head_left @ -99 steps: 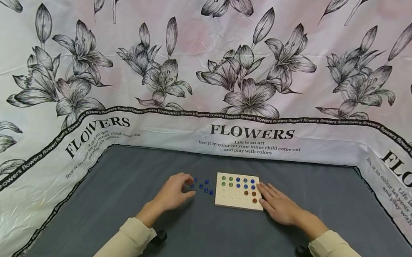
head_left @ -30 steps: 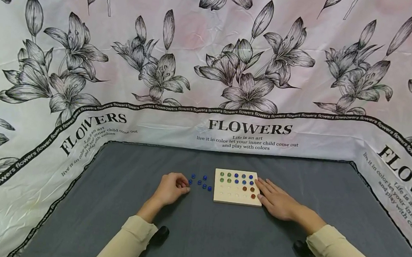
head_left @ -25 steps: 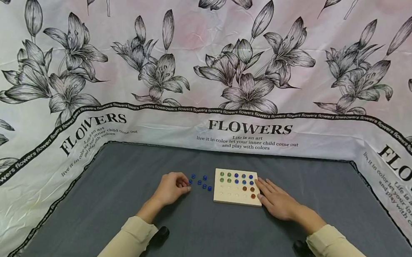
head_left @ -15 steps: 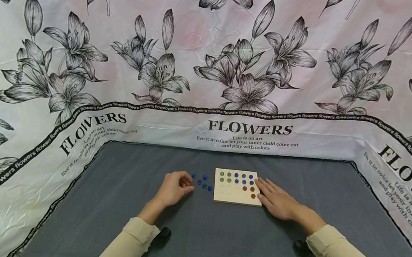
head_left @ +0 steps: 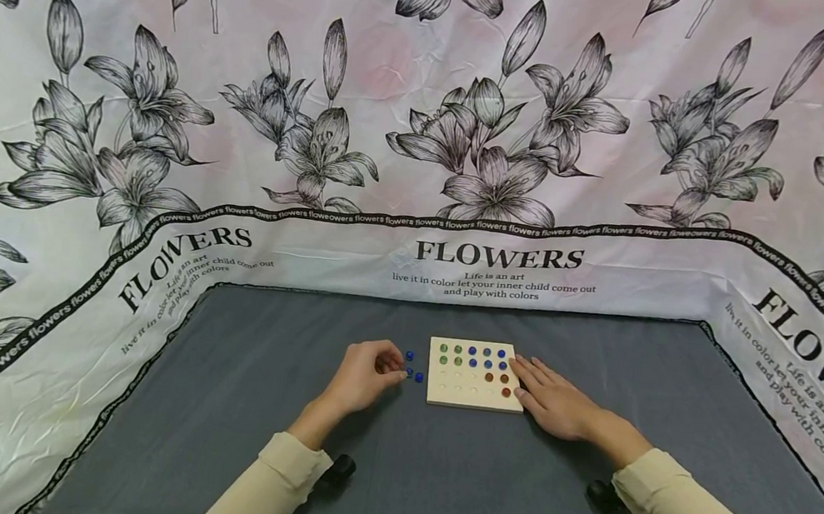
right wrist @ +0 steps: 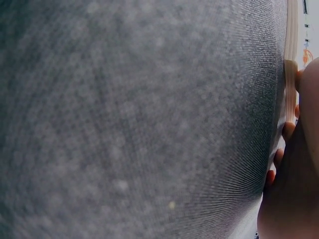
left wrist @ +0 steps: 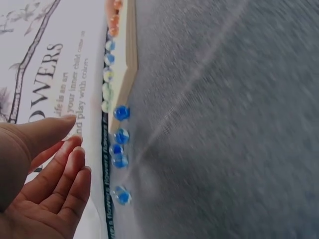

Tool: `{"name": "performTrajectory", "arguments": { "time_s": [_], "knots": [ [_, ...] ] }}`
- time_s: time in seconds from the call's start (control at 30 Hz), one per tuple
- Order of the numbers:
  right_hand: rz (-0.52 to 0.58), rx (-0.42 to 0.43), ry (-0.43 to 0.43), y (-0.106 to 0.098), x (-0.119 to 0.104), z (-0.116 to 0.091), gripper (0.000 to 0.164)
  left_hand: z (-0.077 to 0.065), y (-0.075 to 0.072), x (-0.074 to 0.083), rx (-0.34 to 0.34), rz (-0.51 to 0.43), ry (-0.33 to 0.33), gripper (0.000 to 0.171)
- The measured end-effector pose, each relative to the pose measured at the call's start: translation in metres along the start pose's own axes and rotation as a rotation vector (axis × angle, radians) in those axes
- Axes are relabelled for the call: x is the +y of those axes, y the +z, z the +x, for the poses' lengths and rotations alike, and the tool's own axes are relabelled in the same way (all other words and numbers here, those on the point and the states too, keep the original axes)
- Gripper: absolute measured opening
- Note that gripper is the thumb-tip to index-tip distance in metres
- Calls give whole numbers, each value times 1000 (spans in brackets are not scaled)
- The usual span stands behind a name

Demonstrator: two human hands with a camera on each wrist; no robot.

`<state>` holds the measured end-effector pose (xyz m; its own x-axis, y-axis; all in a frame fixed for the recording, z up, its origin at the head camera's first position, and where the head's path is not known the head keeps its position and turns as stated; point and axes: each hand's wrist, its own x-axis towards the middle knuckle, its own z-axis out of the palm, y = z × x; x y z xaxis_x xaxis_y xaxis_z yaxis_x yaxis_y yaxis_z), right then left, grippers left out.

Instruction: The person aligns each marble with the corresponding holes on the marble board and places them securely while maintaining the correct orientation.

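Observation:
Just left of the board, my left hand (head_left: 369,374) is raised with thumb and fingertips drawn together, apparently pinching a blue marble that the fingers hide. Several blue marbles (left wrist: 122,195) lie on the cloth close by; the head view shows 3 of them, one being a blue marble (head_left: 419,377) near the board. The pale wooden board (head_left: 453,397) has rows of shallow hollows, holding green marbles (head_left: 443,348), blue marbles (head_left: 488,353) and 3 orange-brown marbles (head_left: 507,393). With fingers stretched out, my right hand (head_left: 558,402) rests on the board's right edge.
Dark grey cloth (head_left: 464,480) covers the table. Behind and along the sides runs a white sheet (head_left: 351,259) with printed flowers and lettering. A black wrist device (head_left: 340,469) sits below the left wrist, another black device (head_left: 604,495) by the right.
My left hand first drew back to the leftmost marble, then shifted right toward the board. That marble no longer shows on the cloth. The right hand has kept its place on the board.

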<state>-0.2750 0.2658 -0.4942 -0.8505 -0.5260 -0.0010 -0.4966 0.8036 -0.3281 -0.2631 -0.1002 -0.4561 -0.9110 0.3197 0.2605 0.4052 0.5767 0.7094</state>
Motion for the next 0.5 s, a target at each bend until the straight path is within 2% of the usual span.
{"name": "performTrajectory", "arguments": {
  "time_s": [0.5],
  "knots": [
    [-6,5,17,4,-4,-4,60,7,18,15,-34,-25,72,8]
  ]
}}
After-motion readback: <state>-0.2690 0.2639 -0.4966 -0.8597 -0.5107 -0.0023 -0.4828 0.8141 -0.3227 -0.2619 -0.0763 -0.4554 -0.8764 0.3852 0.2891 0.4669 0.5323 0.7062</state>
